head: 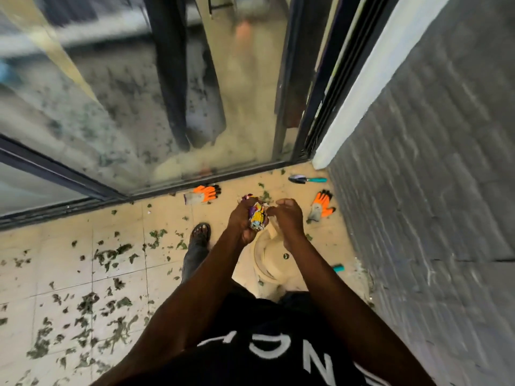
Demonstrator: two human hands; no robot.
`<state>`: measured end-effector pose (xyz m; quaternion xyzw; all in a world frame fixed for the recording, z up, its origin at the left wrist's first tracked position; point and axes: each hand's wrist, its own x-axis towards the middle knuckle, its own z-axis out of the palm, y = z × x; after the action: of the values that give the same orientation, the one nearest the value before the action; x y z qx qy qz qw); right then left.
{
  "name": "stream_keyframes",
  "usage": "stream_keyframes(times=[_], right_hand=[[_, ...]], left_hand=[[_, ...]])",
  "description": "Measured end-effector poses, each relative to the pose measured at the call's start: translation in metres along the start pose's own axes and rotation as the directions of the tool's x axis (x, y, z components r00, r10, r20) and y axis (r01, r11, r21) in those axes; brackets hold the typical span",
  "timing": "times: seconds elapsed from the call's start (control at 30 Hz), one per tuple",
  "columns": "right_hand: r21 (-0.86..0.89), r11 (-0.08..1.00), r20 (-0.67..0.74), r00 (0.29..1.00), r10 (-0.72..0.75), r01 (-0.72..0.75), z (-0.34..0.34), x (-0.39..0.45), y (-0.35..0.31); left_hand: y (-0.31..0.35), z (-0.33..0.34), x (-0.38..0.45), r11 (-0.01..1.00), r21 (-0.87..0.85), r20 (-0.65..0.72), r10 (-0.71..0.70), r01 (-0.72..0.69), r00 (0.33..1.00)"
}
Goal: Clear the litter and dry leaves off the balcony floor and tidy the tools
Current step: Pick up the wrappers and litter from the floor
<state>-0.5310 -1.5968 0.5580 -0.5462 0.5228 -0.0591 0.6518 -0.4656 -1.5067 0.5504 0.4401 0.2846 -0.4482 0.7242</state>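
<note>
My left hand (pixel 243 218) grips a crumpled bunch of colourful wrappers (pixel 257 216) in front of my chest. My right hand (pixel 285 215) is right beside it with curled fingers, its fingertips at the edge of the bunch; whether they pinch it is unclear. Below my hands stands a cream plastic bucket (pixel 269 263) on the tiled balcony floor (pixel 72 263). Dry green leaves (pixel 111 305) are scattered over the tiles, mostly to the left. Two orange and grey gloves (pixel 204 194) (pixel 322 206) lie on the floor, and a trowel with a teal handle (pixel 306 179) lies near the corner.
A glass railing with a dark frame (pixel 83 188) borders the floor at the back. A grey brick wall (pixel 418 204) runs down the right side. A small teal object (pixel 338 268) lies by the wall. My sandalled foot (pixel 199 235) stands left of the bucket.
</note>
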Motion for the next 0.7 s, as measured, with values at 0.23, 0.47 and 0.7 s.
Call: stream_keyframes(times=[0.23,0.47,0.7], right_hand=[[0.071,0.99,0.065,0.991,0.121,-0.125,-0.03,-0.028,-0.018],[-0.211,0.966,0.104,0.98,0.171,-0.146,0.037,-0.022,-0.033],[-0.417,0.909,0.211,0.974,0.078,0.017,0.206,-0.02,-0.052]], left_hand=[[0.014,0.007,-0.042,0.997,0.069,-0.043,0.039,-0.036,0.998],[0.071,-0.022,-0.045,0.982,0.178,0.026,0.059,-0.063,0.998],[0.183,-0.13,-0.038,0.953,0.243,-0.063,0.2,-0.179,0.978]])
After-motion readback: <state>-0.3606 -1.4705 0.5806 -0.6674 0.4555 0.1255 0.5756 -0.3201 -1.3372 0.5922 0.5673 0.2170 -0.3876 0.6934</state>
